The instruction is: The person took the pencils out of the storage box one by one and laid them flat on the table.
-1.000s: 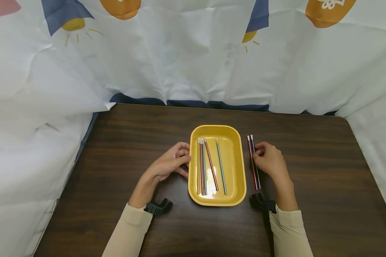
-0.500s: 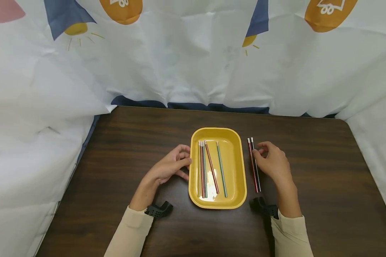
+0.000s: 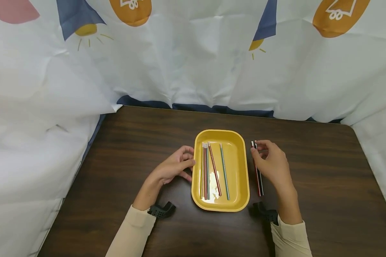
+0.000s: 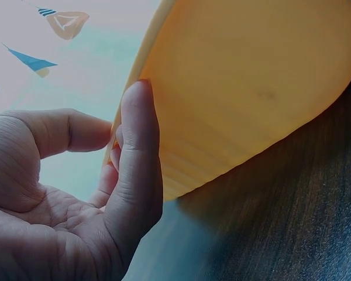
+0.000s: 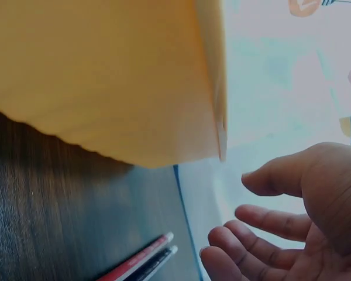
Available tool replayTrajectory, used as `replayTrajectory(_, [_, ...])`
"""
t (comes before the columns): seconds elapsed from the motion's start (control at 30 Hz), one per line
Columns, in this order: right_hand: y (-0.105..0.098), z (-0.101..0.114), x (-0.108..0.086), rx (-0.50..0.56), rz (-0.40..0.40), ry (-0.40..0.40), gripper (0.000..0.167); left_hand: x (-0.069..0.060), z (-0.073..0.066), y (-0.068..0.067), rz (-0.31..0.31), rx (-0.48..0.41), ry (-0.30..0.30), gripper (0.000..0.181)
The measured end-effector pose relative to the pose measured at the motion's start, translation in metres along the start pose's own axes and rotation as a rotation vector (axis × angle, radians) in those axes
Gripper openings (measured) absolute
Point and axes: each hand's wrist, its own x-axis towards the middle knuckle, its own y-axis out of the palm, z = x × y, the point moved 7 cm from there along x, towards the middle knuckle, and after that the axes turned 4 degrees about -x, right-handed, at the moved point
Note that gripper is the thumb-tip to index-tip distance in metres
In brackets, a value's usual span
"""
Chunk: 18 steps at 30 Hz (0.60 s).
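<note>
My left hand (image 3: 173,166) holds the left rim of a yellow tray (image 3: 193,185), thumb at the edge and fingers against the outer wall, as the left wrist view shows. Inside the tray lie several slim striped pencils; a red pencil (image 3: 214,169) leans askew and a teal pencil (image 3: 224,171) lies apart on the right. Right of the tray, a red pencil (image 5: 137,257) and a black pencil (image 5: 155,264) lie side by side on the table. Close by them is my right hand (image 3: 271,164), fingers loosely bent, with nothing between thumb and fingertips in the right wrist view.
The dark wooden table (image 3: 141,135) extends on both sides of the tray. A white printed curtain (image 3: 196,64) hangs behind and at the sides. Black wrist straps (image 3: 162,210) sit by both sleeves.
My right hand has drawn back from the pencil pair's middle and shifted toward their upper ends, its thumb now overlapping them in view. My left hand stays at the tray; the head view shifts slightly.
</note>
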Motion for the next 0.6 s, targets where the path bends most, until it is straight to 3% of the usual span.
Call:
replayTrajectory(0.27, [-0.001,0.019,-0.001,0.02,-0.035,-0.063,0.039,-0.001,0.002,-0.001,-0.002,-0.003,0.002,0.045])
replayTrajectory(0.43, [-0.011,0.025,0.002,0.058,-0.048,-0.088,0.04,-0.001,0.003,-0.002,0.003,-0.005,0.002,0.046])
replayTrajectory(0.6, [-0.028,0.027,0.006,0.126,-0.134,-0.108,0.035,0.0,0.002,-0.001,0.011,-0.006,0.001,0.045])
